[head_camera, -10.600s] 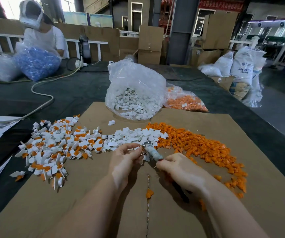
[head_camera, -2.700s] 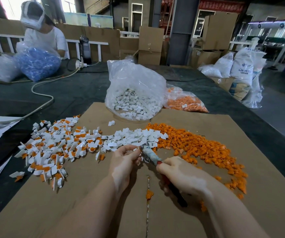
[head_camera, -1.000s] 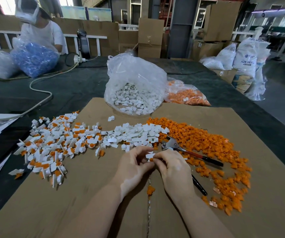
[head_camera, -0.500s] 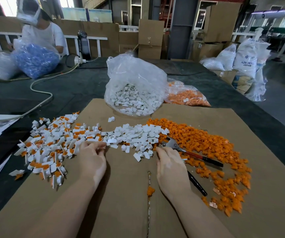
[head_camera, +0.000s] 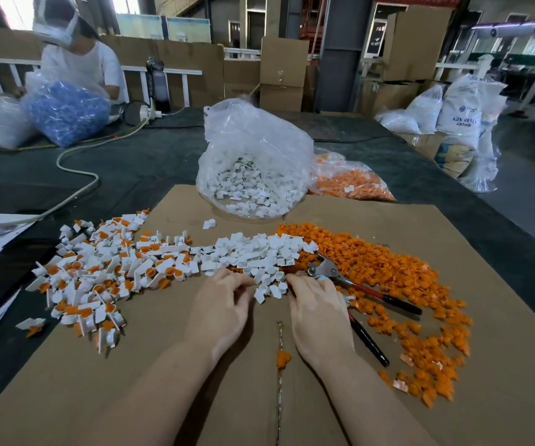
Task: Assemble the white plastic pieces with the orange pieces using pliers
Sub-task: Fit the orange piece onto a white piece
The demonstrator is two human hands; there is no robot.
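Loose white pieces [head_camera: 259, 249] lie in a band across the middle of the cardboard sheet [head_camera: 195, 381]. To their right spreads a pile of orange pieces [head_camera: 395, 272]. Joined white-and-orange pieces [head_camera: 98, 275] are heaped at the left. The pliers [head_camera: 366, 292] lie on the cardboard among the orange pieces, with no hand on them. My left hand [head_camera: 224, 304] hovers at the near edge of the white pieces, fingers loosely curled, nothing visible in it. My right hand [head_camera: 317, 313] rests beside the plier jaws, its fingertips down among the white pieces and hidden.
A clear bag of white pieces [head_camera: 253, 169] and a bag of orange pieces [head_camera: 350, 181] stand behind the cardboard. A cable [head_camera: 76, 175] crosses the dark table at the left. A person [head_camera: 76, 59] sits far left behind a bag of blue parts [head_camera: 66, 114]. One orange piece [head_camera: 283, 358] lies near my wrists.
My left hand has come back from the heap of joined pieces to the white pieces beside my right hand. Earlier still, my right hand put the pliers down.
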